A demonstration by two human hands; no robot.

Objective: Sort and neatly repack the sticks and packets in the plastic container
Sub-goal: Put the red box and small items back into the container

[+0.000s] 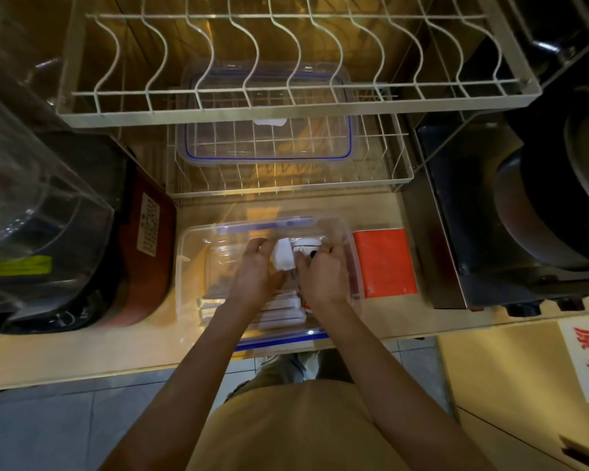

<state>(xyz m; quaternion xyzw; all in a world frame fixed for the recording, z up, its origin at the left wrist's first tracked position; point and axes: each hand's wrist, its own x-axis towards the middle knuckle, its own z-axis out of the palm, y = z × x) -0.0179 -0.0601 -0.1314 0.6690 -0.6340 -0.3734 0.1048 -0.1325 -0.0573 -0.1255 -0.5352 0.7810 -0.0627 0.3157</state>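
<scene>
Plastic container point(191, 266) is set open on the wooden counter point(82, 348), square to the body and close to the near edge, probably so both arms reach in without stretching. Its lid is judged to be the clear, blue-sealed piece point(266, 144) parked on the lower wire rack point(393, 164) behind, out of the working space.

Left to right inside the container:
- Left part: bare clear floor is seen at the far corner; nearer the body, a row of white sticks point(279, 309) is laid flat, side by side and parallel, partly hidden under the forearms. Judged to be the portion already sorted.
- Centre: left hand point(257, 270) is curled round a white packet point(283, 254), thumb and fingers closed on its edges, the packet held raised above the floor.
- Just right of it: right hand point(322, 270) is closed on the same cluster, fingers bent down onto a white packet with dark print point(306, 248). Whether both hands share one packet cannot be told; the pieces touch or overlap.
- Right wall: a dark reddish strip point(349, 263) is seen against it; what it is cannot be made out.

Outside, touching or just beside the right wall, an orange packet point(383, 261) is laid flat on the counter, seemingly set aside for repacking.

Sorting is judged to be partly done, with the packets not yet placed.
</scene>
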